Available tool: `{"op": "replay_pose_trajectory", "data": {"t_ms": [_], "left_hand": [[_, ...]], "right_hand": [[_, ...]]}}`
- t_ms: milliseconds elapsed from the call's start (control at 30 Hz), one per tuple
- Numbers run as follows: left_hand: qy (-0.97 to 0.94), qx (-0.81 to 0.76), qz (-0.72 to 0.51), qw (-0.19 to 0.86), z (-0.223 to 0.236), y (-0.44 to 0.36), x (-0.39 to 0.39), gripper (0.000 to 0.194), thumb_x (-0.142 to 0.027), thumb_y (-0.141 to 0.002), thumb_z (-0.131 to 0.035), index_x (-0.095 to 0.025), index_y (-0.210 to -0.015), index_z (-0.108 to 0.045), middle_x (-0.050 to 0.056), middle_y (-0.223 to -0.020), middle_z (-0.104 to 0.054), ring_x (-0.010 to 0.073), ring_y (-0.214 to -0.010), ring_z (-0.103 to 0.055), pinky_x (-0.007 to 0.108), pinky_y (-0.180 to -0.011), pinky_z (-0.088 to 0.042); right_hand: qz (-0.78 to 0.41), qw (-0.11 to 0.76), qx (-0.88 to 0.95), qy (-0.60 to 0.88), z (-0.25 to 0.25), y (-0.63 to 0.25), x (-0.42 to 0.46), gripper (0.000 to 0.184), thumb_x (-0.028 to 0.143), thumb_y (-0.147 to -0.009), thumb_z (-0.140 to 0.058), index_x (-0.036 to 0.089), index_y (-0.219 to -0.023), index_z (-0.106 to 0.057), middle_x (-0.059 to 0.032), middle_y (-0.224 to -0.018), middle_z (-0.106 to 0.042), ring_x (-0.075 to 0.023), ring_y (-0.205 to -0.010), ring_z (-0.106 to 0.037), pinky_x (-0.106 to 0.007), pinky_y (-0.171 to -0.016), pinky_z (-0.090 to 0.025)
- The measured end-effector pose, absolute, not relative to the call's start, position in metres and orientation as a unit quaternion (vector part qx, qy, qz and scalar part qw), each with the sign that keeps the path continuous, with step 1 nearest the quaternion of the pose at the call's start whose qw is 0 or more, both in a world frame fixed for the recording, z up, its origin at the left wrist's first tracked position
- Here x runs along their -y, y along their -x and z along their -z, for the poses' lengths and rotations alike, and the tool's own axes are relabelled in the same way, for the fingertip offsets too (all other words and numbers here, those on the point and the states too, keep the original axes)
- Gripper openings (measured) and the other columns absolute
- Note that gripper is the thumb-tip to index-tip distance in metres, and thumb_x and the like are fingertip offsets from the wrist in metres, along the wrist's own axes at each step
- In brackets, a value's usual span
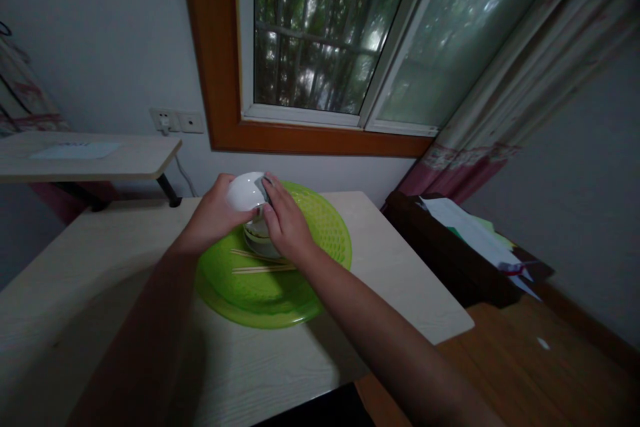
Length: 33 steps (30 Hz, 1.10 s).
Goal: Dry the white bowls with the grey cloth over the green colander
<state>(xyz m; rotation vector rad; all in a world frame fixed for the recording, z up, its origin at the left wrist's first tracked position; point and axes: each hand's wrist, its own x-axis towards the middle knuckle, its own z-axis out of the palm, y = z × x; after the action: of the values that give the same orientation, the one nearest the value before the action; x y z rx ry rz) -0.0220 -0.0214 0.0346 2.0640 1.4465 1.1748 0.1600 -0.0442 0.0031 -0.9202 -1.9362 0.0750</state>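
Both hands, left [213, 213] and right [285, 223], grip a white bowl [246, 192] over stacked bowls [260, 240] mid-basket [320, 213]; best kept level and centred.

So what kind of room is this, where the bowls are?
Probably a room in a home: a curtained window, a wooden floor, and a light table with a green basket of bowls and chopsticks.

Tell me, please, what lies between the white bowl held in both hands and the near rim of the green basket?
In the head view, wooden chopsticks lie in the green basket, between the white bowl and the near rim; a stack of bowls sits just under the hands.
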Motion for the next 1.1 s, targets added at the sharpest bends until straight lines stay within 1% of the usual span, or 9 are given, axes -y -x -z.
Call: {"op": "replay_pose_trajectory", "data": {"t_ms": [133,233,333,433,567,633,767,867,1100], "left_hand": [[-0.771,-0.468,-0.394,0.179,-0.032,0.020,0.020,0.048,-0.032,-0.069,-0.070,-0.021,-0.112,-0.051,0.007,-0.109,-0.065,0.0265,-0.100,-0.064,0.038,-0.088,-0.051],[-0.782,-0.447,-0.399,0.169,-0.030,0.018,0.018,0.045,-0.027,-0.069,-0.067,-0.021,-0.111,-0.051,0.008,-0.112,-0.064,0.0274,-0.105,-0.063,0.040,-0.094,-0.049],[-0.766,-0.464,-0.406,0.183,-0.029,0.017,0.018,0.050,-0.030,-0.067,-0.071,-0.021,-0.112,-0.051,0.007,-0.112,-0.064,0.0273,-0.103,-0.064,0.040,-0.092,-0.050],[-0.725,-0.493,-0.431,0.213,-0.031,0.019,0.019,0.058,-0.038,-0.066,-0.076,-0.021,-0.114,-0.049,0.006,-0.111,-0.064,0.0267,-0.102,-0.064,0.038,-0.089,-0.050],[-0.661,-0.513,-0.487,0.250,-0.030,0.024,0.013,0.067,-0.044,-0.062,-0.082,-0.020,-0.115,-0.048,0.007,-0.114,-0.062,0.0275,-0.108,-0.062,0.041,-0.093,-0.050],[-0.622,-0.497,-0.531,0.290,-0.027,0.027,0.008,0.068,-0.044,-0.062,-0.083,-0.020,-0.115,-0.049,0.007,-0.114,-0.061,0.0268,-0.108,-0.063,0.041,-0.093,-0.051],[-0.563,-0.440,-0.593,0.371,-0.021,0.030,0.003,0.067,-0.040,-0.063,-0.084,-0.021,-0.116,-0.047,0.007,-0.115,-0.062,0.0246,-0.106,-0.065,0.040,-0.092,-0.053],[-0.574,-0.445,-0.580,0.369,-0.024,0.030,0.006,0.067,-0.040,-0.062,-0.085,-0.021,-0.115,-0.047,0.006,-0.114,-0.062,0.0254,-0.106,-0.065,0.040,-0.092,-0.053],[-0.686,-0.490,-0.458,0.283,-0.035,0.027,0.018,0.071,-0.047,-0.062,-0.083,-0.022,-0.118,-0.047,0.006,-0.114,-0.061,0.0266,-0.105,-0.063,0.039,-0.089,-0.052]], "right_hand": [[0.014,0.434,0.833,0.343,-0.008,-0.153,0.050,0.048,0.029,-0.104,-0.038,0.020,-0.151,-0.044,-0.0072,-0.162,-0.039,-0.0209,-0.156,-0.020,-0.048,-0.128,-0.024],[0.023,0.420,0.840,0.342,-0.009,-0.151,0.051,0.047,0.028,-0.103,-0.041,0.022,-0.149,-0.046,-0.0061,-0.161,-0.040,-0.0225,-0.156,-0.022,-0.052,-0.127,-0.024],[0.014,0.435,0.829,0.353,-0.009,-0.152,0.049,0.048,0.027,-0.104,-0.039,0.025,-0.152,-0.043,-0.0050,-0.161,-0.040,-0.0216,-0.155,-0.024,-0.052,-0.127,-0.025],[-0.008,0.462,0.807,0.367,-0.008,-0.154,0.047,0.051,0.029,-0.105,-0.036,0.024,-0.156,-0.036,-0.0059,-0.163,-0.036,-0.0199,-0.155,-0.024,-0.049,-0.128,-0.025],[-0.046,0.485,0.783,0.387,-0.003,-0.157,0.043,0.054,0.033,-0.107,-0.033,0.024,-0.160,-0.028,-0.0053,-0.165,-0.031,-0.0184,-0.154,-0.026,-0.045,-0.128,-0.025],[-0.066,0.491,0.771,0.401,0.001,-0.158,0.040,0.055,0.036,-0.107,-0.032,0.023,-0.160,-0.028,-0.0066,-0.164,-0.033,-0.0192,-0.153,-0.029,-0.046,-0.128,-0.026],[-0.107,0.505,0.746,0.420,0.009,-0.158,0.034,0.057,0.043,-0.106,-0.033,0.019,-0.158,-0.035,-0.0105,-0.160,-0.041,-0.0225,-0.149,-0.038,-0.047,-0.126,-0.030],[-0.121,0.519,0.733,0.423,0.011,-0.160,0.032,0.057,0.046,-0.106,-0.034,0.021,-0.156,-0.038,-0.0098,-0.158,-0.045,-0.0232,-0.147,-0.042,-0.048,-0.125,-0.032],[-0.081,0.525,0.733,0.424,0.008,-0.165,0.033,0.054,0.043,-0.106,-0.034,0.025,-0.157,-0.035,-0.0085,-0.159,-0.043,-0.0221,-0.148,-0.040,-0.048,-0.125,-0.031]]}}
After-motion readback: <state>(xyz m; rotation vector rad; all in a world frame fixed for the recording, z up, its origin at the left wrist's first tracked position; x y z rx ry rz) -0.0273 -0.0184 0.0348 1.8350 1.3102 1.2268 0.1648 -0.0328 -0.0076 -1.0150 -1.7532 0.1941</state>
